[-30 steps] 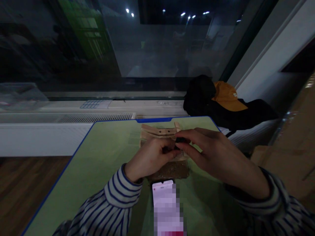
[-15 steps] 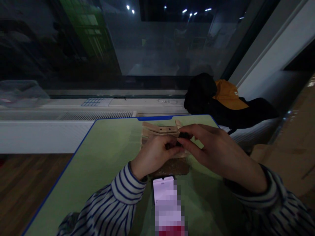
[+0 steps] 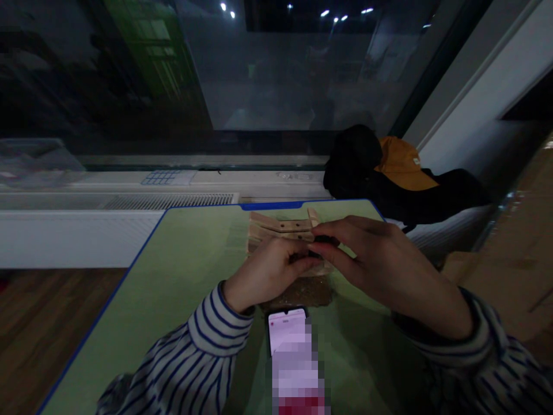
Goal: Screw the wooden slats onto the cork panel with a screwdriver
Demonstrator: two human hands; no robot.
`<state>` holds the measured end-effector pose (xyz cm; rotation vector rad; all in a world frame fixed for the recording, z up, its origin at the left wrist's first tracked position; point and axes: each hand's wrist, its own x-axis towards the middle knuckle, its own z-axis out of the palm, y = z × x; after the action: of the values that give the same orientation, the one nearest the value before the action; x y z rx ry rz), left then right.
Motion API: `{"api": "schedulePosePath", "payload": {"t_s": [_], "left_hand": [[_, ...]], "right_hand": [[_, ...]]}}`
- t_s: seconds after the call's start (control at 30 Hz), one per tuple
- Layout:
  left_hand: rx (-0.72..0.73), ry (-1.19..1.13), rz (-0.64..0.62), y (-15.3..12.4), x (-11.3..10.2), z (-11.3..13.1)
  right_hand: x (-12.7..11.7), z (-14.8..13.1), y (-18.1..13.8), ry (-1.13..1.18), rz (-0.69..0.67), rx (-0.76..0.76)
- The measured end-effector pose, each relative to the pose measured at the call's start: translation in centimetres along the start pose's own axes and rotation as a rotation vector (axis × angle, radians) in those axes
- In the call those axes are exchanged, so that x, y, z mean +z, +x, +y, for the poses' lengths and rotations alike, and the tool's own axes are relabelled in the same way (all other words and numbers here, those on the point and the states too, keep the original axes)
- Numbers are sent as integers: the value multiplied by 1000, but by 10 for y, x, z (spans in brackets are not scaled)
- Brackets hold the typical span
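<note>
Black piece (image 3: 325,238) sits between both hands, just right of the frame's centre. On the green desk (image 3: 181,259), the left hand (image 3: 270,268) curls its fingers inward; I cannot tell whether they grip anything. Beyond it lies a wooden part (image 3: 283,226), and at bottom centre a phone (image 3: 287,328). The right hand (image 3: 371,259) pinches the piece between thumb and fingers. A cap (image 3: 404,164) lies upper right.

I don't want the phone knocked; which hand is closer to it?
The left hand, just beyond the phone; the right hand is farther off, rightward.
</note>
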<state>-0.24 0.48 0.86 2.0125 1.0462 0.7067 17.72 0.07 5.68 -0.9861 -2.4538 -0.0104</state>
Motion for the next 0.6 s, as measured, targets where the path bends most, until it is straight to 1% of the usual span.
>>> {"api": "schedulePosePath", "payload": {"t_s": [0.07, 0.13, 0.3, 0.37, 0.5, 0.6], "left_hand": [[1, -15, -25, 0, 0, 0], [-19, -12, -16, 0, 1, -1], [-73, -56, 134, 1, 6, -5], [-65, -69, 154, 1, 5, -6], [-41, -63, 113, -1, 2, -6], [-26, -78, 58, -2, 0, -5]], "right_hand": [[0, 0, 0, -10, 4, 3], [0, 0, 0, -11, 6, 10], [2, 0, 0, 4, 8, 15], [2, 0, 0, 22, 9, 9], [3, 1, -1, 70, -6, -40], [2, 2, -1, 100, -30, -33]]}}
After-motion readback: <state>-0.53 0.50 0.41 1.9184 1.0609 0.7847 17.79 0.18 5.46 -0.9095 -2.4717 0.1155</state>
